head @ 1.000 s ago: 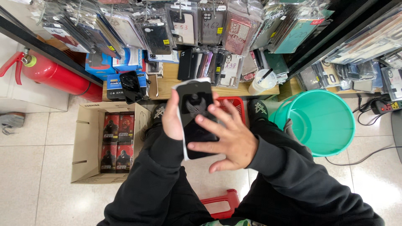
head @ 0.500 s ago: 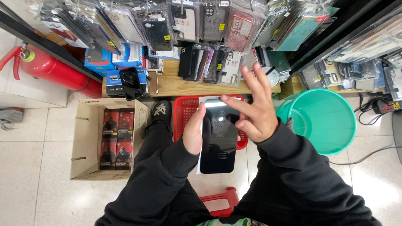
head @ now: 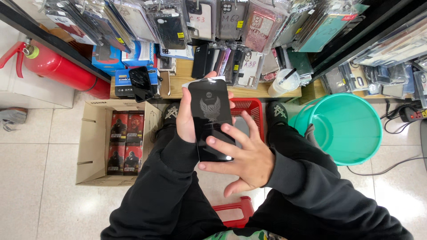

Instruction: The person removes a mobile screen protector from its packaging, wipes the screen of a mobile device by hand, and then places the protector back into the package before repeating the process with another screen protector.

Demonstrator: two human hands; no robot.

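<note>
The left hand (head: 187, 118) grips a black phone-shaped panel (head: 211, 119) by its left edge, fingers closed around it, holding it upright above the lap. The right hand (head: 247, 158) lies open against the panel's lower right, fingers (head: 227, 149) spread and touching its face without gripping. Behind the panel a red basket (head: 249, 109) sits on the floor between the shoes. A teal bucket (head: 344, 129) stands to the right, an open cardboard box (head: 95, 146) of red packs to the left, a red extinguisher (head: 60, 69) beyond it
</note>
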